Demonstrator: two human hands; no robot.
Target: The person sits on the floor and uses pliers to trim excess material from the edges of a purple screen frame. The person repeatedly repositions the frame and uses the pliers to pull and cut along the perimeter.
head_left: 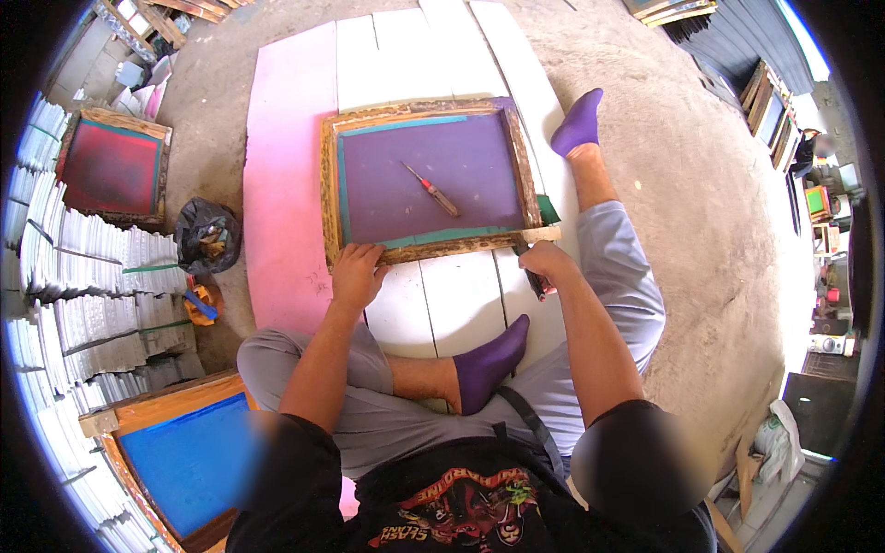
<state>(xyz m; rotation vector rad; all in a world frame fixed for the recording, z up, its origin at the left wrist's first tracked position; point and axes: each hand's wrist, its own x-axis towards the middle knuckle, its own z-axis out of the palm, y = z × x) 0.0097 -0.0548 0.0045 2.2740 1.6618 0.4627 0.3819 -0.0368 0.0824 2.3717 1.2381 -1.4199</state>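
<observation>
A wooden screen-printing frame (pixel 329 198) with purple mesh lies in front of me, teal tape along its inner edges. On the mesh rests a screwdriver (pixel 431 190) with a red and brown handle. My left hand (pixel 358 274) grips the near rail at its left part, fingers curled over the wood. At the near right corner my right hand (pixel 548 264) is closed around a dark-handled tool (pixel 535 282), probably pliers, which meets the rail; its jaws are mostly hidden. A green flap (pixel 548 210) sticks out beside that corner.
White and pink boards (pixel 290 175) lie under the frame, my legs around them. Tall stacks of white sheets (pixel 78 253), a black bag (pixel 208 236) and a red-meshed frame (pixel 112 166) stand left. A blue-meshed frame (pixel 189 461) leans near my left elbow.
</observation>
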